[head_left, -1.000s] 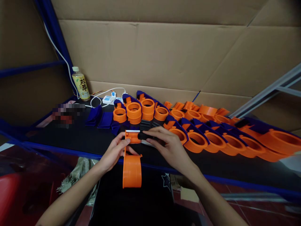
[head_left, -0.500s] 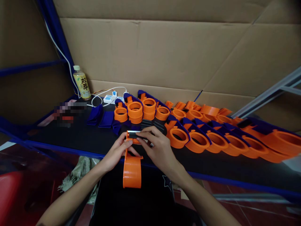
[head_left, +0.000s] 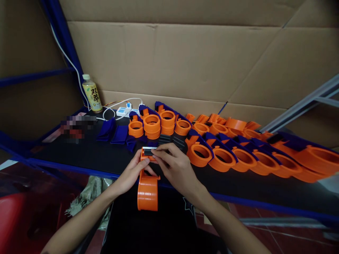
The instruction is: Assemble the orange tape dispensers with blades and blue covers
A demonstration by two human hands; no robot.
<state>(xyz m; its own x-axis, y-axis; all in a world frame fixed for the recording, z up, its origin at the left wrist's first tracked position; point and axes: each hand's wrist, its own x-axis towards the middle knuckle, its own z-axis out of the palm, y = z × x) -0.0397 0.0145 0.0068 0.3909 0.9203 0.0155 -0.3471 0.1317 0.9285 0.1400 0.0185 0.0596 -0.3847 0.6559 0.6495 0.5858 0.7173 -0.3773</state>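
My left hand (head_left: 130, 174) grips an orange tape dispenser (head_left: 147, 190) by its upper end, holding it over the near edge of the black table (head_left: 79, 155). At the dispenser's top sits a toothed metal blade. My right hand (head_left: 177, 168) pinches a small black part (head_left: 148, 152) against the dispenser's top, just under the blade. Both hands are closed on these pieces.
A long row of orange and blue dispensers (head_left: 238, 155) runs to the right along the table. Stacked orange rings (head_left: 151, 125), blue covers (head_left: 113, 132) and black parts (head_left: 172, 139) lie behind my hands. A drink bottle (head_left: 91, 93) and a white power strip (head_left: 123, 111) stand by the cardboard wall.
My right hand has moved left with the black part, from beside the dispenser to its top under the blade. The dispenser has barely shifted.
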